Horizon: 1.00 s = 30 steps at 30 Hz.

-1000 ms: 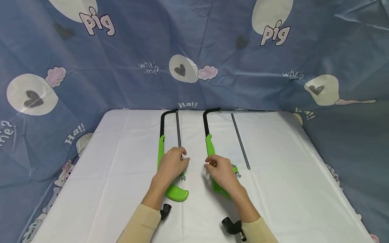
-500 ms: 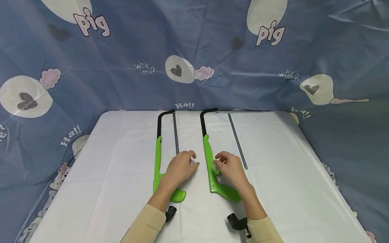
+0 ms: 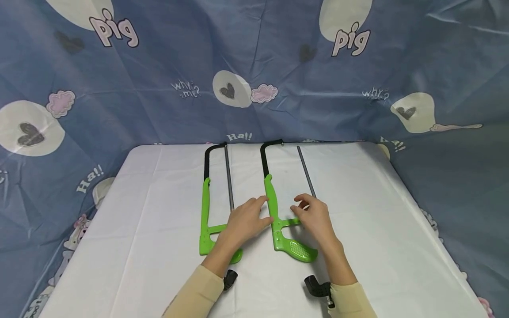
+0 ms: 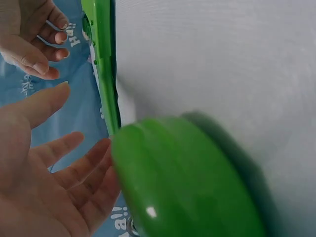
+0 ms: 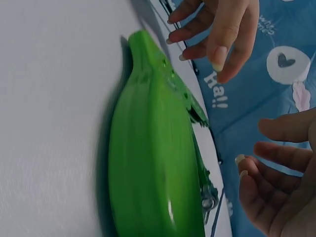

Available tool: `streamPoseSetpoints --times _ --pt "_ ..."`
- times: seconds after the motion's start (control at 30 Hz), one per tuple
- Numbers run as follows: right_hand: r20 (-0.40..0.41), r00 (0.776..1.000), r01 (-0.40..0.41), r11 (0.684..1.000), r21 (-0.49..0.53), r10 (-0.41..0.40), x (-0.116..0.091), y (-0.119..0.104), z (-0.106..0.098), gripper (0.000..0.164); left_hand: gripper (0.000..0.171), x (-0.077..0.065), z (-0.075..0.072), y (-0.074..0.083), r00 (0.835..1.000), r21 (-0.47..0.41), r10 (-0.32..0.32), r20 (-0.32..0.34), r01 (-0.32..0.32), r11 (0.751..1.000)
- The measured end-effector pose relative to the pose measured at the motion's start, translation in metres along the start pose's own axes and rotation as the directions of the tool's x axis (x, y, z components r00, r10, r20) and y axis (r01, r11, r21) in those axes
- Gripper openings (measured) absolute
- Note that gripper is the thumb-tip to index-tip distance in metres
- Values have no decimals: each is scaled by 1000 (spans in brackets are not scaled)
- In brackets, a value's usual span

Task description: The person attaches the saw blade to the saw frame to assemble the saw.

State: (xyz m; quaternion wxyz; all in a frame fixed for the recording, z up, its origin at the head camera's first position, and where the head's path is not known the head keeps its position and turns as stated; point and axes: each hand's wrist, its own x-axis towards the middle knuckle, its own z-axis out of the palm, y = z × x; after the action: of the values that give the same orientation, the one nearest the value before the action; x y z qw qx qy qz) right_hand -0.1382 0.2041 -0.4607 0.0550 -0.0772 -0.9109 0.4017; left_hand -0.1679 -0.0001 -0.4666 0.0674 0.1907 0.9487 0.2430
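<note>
Head view: Two bare hands over the table [image 3: 397, 247], each apparently bare of any load.
Left hand [image 3: 245, 217]: fingers and thumb spread, pinching nothing; overlaps the spine of the right hacksaw frame [image 3: 280, 240], though contact cannot be told.
Right hand [image 3: 317, 216]: fingers loosely bent, thumb near the forefinger, nothing between them; it covers the lower end of the loose blade [image 3: 305, 169].
Right hacksaw frame: lies flat, grip toward the person, no blade spanning it.
Left hacksaw frame [image 3: 204, 207]: lies alongside; its blade [image 3: 229, 176] meets the black arm's tip above, the lower end hidden by the left hand.
Backdrop: blue printed cloth [image 3: 159, 62] behind the table.
Step in hand: judged a changeover, the left frame seemingly fitted and the right one awaiting its blade.
Next move: would call for steadying the right frame with one hand and lifting the blade with the other.
Change over half a second: left hand has shifted rightward onto the right frame's spine; right hand has moved outward, hiding the blade's previously visible lower end.
</note>
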Motion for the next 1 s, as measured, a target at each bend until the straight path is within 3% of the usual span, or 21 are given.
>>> streamPoseSetpoints --times 0.37,0.7,1.0 --pt "-28 999 -34 999 -43 33 5 16 -13 35 60 5 2 4 1000 53 23 8 -23 998" --pt "-76 995 -60 997 -47 57 12 35 -20 34 59 9 4 5 999 45 34 24 -35 998" --pt "-67 989 -137 990 -19 135 13 51 -27 35 54 6 6 7 997 73 73 37 -75 994"
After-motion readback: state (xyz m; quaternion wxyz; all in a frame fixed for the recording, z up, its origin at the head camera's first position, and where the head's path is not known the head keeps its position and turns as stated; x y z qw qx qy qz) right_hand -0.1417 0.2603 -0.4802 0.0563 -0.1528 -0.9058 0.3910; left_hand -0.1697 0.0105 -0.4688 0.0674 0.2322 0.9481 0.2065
